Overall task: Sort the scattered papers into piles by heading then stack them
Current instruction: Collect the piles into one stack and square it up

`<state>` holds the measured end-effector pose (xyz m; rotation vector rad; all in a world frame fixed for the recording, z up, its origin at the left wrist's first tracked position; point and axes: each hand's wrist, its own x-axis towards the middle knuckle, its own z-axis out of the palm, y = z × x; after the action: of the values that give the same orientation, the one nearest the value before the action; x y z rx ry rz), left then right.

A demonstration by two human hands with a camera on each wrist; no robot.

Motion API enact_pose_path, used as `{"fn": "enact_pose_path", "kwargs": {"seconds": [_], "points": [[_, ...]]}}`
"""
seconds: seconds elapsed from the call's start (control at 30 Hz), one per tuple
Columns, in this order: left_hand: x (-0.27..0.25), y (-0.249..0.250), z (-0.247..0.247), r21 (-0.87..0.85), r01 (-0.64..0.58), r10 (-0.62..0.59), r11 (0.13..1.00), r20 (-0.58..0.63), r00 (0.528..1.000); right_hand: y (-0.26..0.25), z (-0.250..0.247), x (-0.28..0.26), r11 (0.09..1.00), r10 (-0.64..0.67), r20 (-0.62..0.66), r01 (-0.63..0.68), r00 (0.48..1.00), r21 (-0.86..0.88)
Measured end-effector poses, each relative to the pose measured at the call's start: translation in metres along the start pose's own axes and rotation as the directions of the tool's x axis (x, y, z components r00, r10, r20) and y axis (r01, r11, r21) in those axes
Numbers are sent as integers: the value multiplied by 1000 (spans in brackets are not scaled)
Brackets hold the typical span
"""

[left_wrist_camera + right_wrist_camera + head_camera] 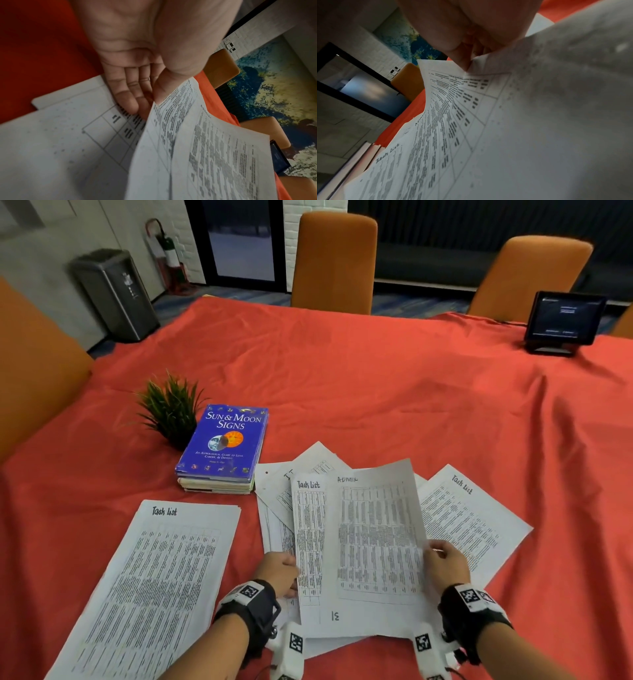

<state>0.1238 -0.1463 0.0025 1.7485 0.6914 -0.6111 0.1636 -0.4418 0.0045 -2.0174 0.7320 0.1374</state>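
A tidy pile headed "Task list" (154, 583) lies on the red tablecloth (376, 392) at the near left. In the middle, several printed sheets overlap in a loose fan. My right hand (442, 563) pinches the right edge of the top sheet, headed "ADMIN" (376, 535), with the thumb (462, 59) on its upper face. My left hand (281, 573) pinches the left edge of a "Task list" sheet (310, 542) just under it; the thumb (161, 92) lies on top and the fingers (130, 97) underneath. Another "Task list" sheet (472, 522) lies to the right.
A blue book (224, 443) tops a small stack of books behind the papers, beside a small green plant (171, 409). A tablet on a stand (563, 320) sits at the far right. Orange chairs (335, 261) ring the table, and a grey bin (113, 292) stands on the floor at the far left.
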Motion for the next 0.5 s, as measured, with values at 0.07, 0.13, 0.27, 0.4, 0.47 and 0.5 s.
{"fn": "enact_pose_path", "kwargs": {"seconds": [0.07,0.13,0.27,0.4,0.47,0.5], "points": [[0,-1,-1,-7,-9,9,1000,23,1000,-4,10,-6,1000,-13,50,13,999,0],[0,-3,-3,-18,-42,43,999,21,999,-5,22,-11,998,-41,111,45,993,-35],[-5,-3,0,-29,-121,122,992,30,992,-8,44,-19,990,-81,225,104,971,-96],[-8,-3,5,28,-159,159,987,-6,987,-11,42,-14,990,-65,143,82,988,-118],[-5,-7,2,26,-133,134,991,-57,989,-6,25,-2,994,-3,-51,-3,999,-112],[-3,-8,0,-5,-111,110,994,-73,991,-2,14,7,990,56,-132,-72,990,-124]]}}
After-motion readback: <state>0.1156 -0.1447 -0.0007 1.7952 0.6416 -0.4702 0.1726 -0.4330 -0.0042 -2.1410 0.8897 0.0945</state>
